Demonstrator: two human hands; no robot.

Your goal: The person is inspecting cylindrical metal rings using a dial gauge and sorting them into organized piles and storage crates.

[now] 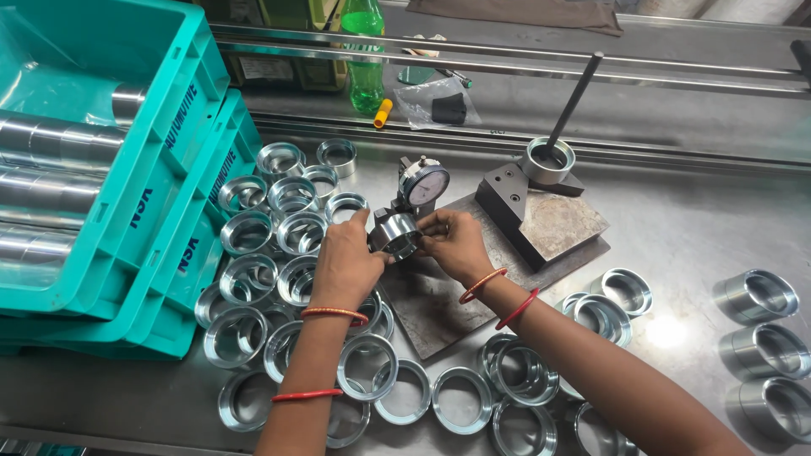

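Both my hands hold one shiny metal ring (pixel 395 234) against a dial gauge (pixel 424 183) that stands on a dark steel plate (pixel 439 300). My left hand (pixel 345 262) grips the ring from its left side, thumb up by the gauge stem. From the right, the fingers of my right hand (pixel 456 243) close on the same ring. Red and orange bangles sit on both wrists.
Several metal rings (pixel 279 245) lie left of the plate and more (pixel 473 397) along the near edge. Stacked teal crates (pixel 127 186) fill the left. A block fixture with a ring and rod (pixel 547 160) stands behind; three thicker sleeves (pixel 760 338) lie right. A green bottle (pixel 365 59) is at the back.
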